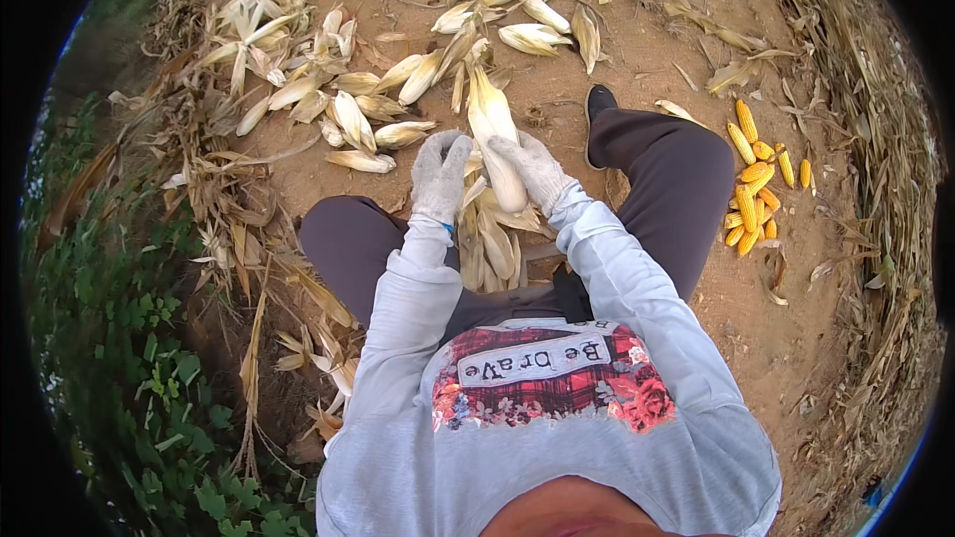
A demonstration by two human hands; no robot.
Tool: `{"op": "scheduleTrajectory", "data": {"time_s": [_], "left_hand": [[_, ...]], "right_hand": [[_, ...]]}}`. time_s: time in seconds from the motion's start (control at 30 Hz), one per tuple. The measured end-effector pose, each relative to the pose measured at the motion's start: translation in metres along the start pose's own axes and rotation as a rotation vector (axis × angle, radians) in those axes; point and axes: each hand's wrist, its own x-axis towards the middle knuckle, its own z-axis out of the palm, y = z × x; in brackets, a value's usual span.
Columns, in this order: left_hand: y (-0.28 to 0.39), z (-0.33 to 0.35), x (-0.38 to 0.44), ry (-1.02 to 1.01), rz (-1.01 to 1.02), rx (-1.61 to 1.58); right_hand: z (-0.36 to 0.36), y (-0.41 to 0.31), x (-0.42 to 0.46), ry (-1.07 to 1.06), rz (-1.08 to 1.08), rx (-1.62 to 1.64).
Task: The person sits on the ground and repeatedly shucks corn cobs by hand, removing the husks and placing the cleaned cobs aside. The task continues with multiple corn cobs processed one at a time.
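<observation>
An ear of corn in its pale dry husk stands out in front of me, tip end towards my body. My right hand, in a whitish knit glove, grips it from the right side. Close by on the left is my gloved left hand, thumb and fingers apart; whether it touches the husk is hard to tell. Loose dry husks lie between my legs, below the ear. More unhusked ears are scattered on the soil ahead and to the left.
Bare yellow corn cobs lie heaped on the soil at the right, beside my bent leg. Dry stalks line the far right. Opened husks lie at the upper left, with green leafy plants at the lower left.
</observation>
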Motion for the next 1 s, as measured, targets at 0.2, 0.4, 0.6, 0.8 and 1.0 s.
{"op": "scheduleTrajectory", "data": {"time_s": [0.2, 0.4, 0.6, 0.8, 1.0], "left_hand": [[0.023, -0.014, 0.016, -0.091, -0.064, -0.309], [0.011, -0.024, 0.023, -0.179, -0.015, -0.329], [-0.008, -0.027, 0.032, -0.102, 0.031, -0.109], [0.003, -0.011, 0.029, -0.026, -0.100, -0.465], [0.007, 0.010, 0.024, -0.050, -0.416, -1.346]], "right_hand": [[0.006, 0.003, -0.009, 0.014, -0.116, -0.446], [0.013, -0.004, -0.018, 0.019, -0.098, -0.641], [0.019, -0.011, -0.020, 0.027, -0.094, -0.779], [0.017, -0.009, -0.018, 0.028, -0.083, -0.653], [0.017, 0.010, -0.017, -0.036, -0.097, -0.003]]}}
